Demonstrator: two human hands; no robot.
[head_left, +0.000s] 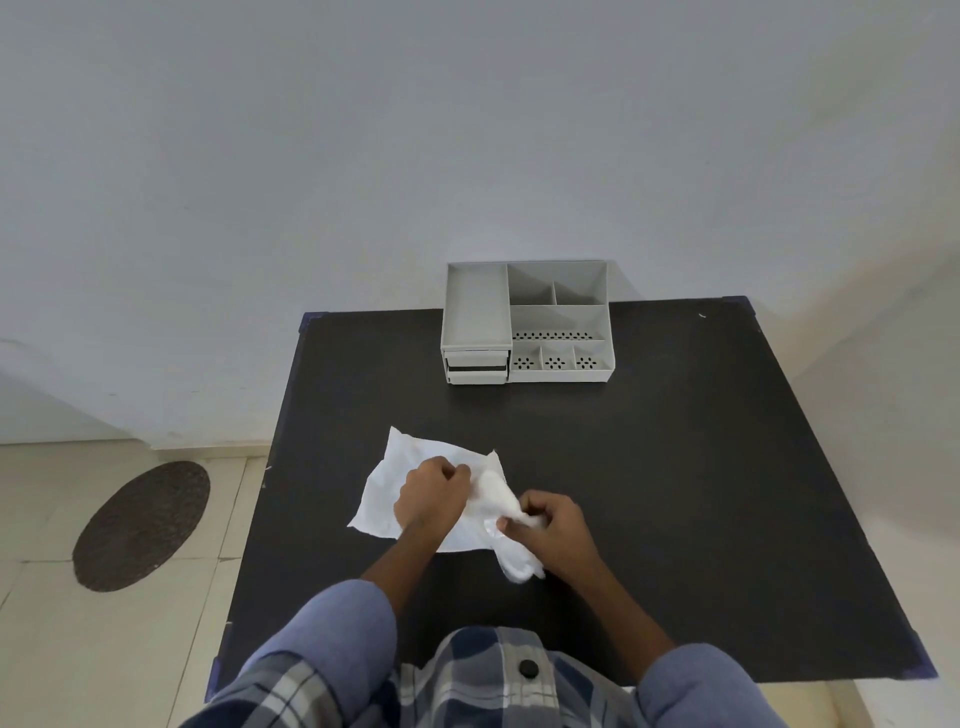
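A white paper sheet (387, 486) lies flat on the black table (675, 467), near its middle front. Over it, both hands hold a crumpled white plastic bag or wrapper (496, 501). My left hand (428, 491) pinches its upper end with curled fingers. My right hand (553, 525) grips the lower part, and a loose tail of the wrapper (517, 564) hangs below that hand. What the wrapper holds, if anything, is hidden.
A grey desk organiser (527, 322) with several open compartments and two small drawers stands at the table's far edge against the wall. A dark oval mat (140, 525) lies on the tiled floor to the left.
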